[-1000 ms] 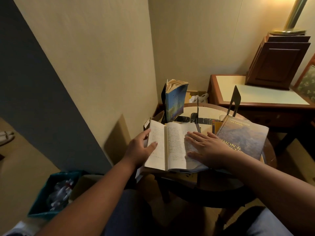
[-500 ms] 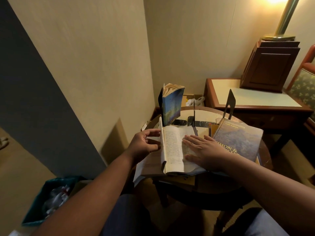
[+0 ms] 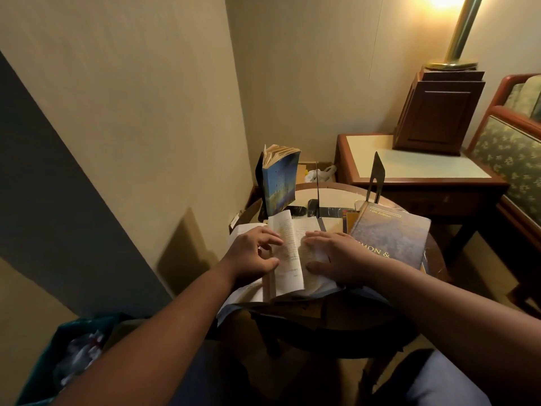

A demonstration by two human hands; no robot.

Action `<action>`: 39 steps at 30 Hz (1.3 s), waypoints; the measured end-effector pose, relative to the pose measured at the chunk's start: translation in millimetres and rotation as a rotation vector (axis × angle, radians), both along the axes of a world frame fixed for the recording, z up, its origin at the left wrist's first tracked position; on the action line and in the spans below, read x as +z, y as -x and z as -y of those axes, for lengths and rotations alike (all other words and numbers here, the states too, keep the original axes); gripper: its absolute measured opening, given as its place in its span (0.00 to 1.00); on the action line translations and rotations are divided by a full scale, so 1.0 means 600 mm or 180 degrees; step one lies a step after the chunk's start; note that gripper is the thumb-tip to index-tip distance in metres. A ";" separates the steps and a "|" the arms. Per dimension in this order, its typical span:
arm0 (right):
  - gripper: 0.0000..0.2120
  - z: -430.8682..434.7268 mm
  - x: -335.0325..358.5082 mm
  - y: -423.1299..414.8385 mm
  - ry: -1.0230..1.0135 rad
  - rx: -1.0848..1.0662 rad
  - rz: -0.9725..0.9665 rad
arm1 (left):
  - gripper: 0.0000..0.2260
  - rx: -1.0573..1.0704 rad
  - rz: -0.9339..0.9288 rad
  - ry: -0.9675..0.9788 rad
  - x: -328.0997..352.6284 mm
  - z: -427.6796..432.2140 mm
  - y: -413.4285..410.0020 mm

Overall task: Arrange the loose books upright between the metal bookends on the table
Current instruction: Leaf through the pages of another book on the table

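Note:
An open paperback lies at the near edge of the round table. Its left half stands lifted, folded toward the right. My left hand holds that lifted half with curled fingers and thumb. Flat on the right-hand pages lies my right hand, its fingers spread. A blue paperback stands upright against a dark bookend at the back left. A second bookend stands at the back right, with a thin one between them. A large grey-blue book lies flat on the right, on top of other books.
The wall is close on the left. A green bin with rubbish sits on the floor at lower left. Behind the table stands a side table with a wooden box and a brass lamp. A patterned chair is on the right.
My left hand has lifted the open book's left half and swung it over toward the right, so the book is partly folded. My right hand has stayed on the right pages.

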State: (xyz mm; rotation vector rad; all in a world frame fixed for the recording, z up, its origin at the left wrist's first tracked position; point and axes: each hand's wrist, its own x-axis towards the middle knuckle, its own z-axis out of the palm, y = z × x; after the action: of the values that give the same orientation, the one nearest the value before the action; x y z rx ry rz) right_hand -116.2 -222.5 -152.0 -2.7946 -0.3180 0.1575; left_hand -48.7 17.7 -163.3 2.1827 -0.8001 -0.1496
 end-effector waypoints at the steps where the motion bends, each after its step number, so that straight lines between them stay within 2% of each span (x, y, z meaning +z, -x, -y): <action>1: 0.30 -0.002 0.005 0.001 -0.0139 -0.0056 0.0011 | 0.16 -0.0018 0.0039 -0.0045 -0.001 0.002 -0.001; 5: 0.28 -0.012 0.017 -0.004 -0.0384 -0.0074 0.0165 | 0.16 -0.0093 0.0145 -0.0156 -0.007 0.005 -0.006; 15: 0.25 -0.044 0.020 -0.029 0.0015 0.0178 -0.0019 | 0.17 -0.0074 0.0266 -0.0163 -0.020 0.006 -0.009; 20: 0.24 -0.049 0.017 -0.033 0.0149 0.0190 -0.0079 | 0.19 0.0356 0.0712 -0.0116 -0.028 -0.034 -0.012; 25: 0.23 -0.058 0.005 -0.036 0.0155 0.0201 -0.0046 | 0.23 0.0496 0.0410 -0.0360 -0.056 -0.076 -0.009; 30: 0.21 -0.063 -0.001 -0.040 -0.0064 0.0220 0.0065 | 0.21 0.0546 0.0346 -0.0198 -0.066 -0.072 0.001; 36: 0.21 -0.069 -0.002 -0.041 0.0118 0.0214 0.0205 | 0.21 0.0624 0.0198 -0.0105 -0.074 -0.066 0.010; 39: 0.18 -0.073 0.006 -0.043 0.0112 0.0273 0.0219 | 0.21 0.0662 0.0161 -0.0107 -0.074 -0.067 0.012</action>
State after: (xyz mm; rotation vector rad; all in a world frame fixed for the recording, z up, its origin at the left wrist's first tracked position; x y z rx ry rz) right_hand -90.5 -178.9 -148.3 -2.8271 -0.4566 0.0876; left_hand -55.9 57.7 -207.7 2.2933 -0.5970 -0.0031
